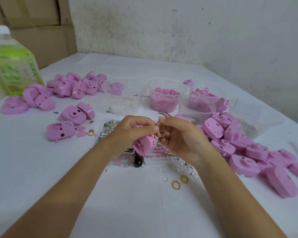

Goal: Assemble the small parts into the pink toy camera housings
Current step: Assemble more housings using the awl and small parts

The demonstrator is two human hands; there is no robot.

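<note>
at frame centre, the left hand (132, 133) grips a pink housing (144, 146); the right hand (177, 140) pinches a tiny yellow ring (158, 124) against it. the housing looks light, rigid and smooth: best held by its sides.

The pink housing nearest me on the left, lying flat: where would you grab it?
Probably from above, thumb and fingers across its near and far edges toward the left end. The pink housing lies flat, and a second housing and small pink bits crowd its right end.
</note>
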